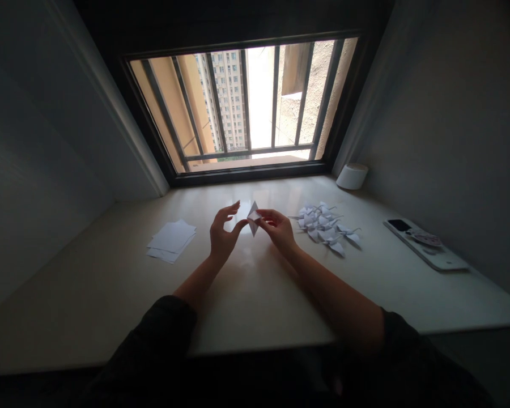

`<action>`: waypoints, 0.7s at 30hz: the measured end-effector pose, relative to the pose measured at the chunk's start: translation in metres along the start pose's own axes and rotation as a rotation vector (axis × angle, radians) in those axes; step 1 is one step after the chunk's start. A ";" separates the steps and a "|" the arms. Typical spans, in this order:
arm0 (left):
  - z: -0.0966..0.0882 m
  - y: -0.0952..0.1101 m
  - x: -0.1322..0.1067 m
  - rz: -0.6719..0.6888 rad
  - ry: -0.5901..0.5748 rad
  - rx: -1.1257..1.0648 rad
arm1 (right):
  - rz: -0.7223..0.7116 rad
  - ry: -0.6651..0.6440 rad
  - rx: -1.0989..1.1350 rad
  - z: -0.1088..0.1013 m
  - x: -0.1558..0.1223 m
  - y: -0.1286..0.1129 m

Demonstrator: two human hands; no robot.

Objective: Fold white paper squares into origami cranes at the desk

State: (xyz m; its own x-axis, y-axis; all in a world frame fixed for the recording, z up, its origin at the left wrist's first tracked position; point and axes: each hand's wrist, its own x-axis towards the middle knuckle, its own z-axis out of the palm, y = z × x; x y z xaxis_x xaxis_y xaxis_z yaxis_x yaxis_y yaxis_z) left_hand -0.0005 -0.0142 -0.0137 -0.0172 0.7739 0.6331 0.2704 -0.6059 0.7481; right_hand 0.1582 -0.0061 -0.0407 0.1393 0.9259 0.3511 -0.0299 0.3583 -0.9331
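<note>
Between my hands is a piece of white origami paper (254, 219), folded into a shape with one point upward and one downward. My right hand (279, 228) pinches its right side between thumb and fingers. On the other side, my left hand (224, 231) has its fingers raised and apart, with the thumb tip at the paper's left edge. To the right of my right hand lies a pile of white folded paper cranes (323, 225), overlapping one another. A small stack of flat white paper sheets (171, 241) rests left of my left hand.
The pale sill-like surface (255, 306) runs up to a barred window (246, 107). A white phone (425, 246) lies at the right, near the wall. In the back right corner stands a small white rounded object (352, 177). Walls rise on both sides.
</note>
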 end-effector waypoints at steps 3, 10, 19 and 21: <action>0.001 -0.010 0.002 -0.326 -0.124 -0.211 | -0.047 -0.022 0.030 0.001 0.000 -0.001; 0.008 -0.006 -0.002 -0.625 -0.430 -0.384 | -0.057 -0.058 0.052 0.000 -0.001 -0.001; 0.008 -0.007 -0.003 -0.606 -0.402 -0.336 | -0.063 -0.043 -0.048 0.002 -0.005 -0.004; 0.008 -0.008 -0.004 -0.589 -0.405 -0.323 | -0.075 -0.067 -0.054 0.002 -0.006 -0.005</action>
State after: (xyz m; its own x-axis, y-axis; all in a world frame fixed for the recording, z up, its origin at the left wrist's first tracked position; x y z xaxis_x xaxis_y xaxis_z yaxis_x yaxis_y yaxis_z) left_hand 0.0051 -0.0106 -0.0235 0.2985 0.9537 0.0384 0.0313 -0.0500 0.9983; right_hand 0.1558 -0.0126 -0.0383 0.0722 0.9035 0.4226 0.0322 0.4213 -0.9063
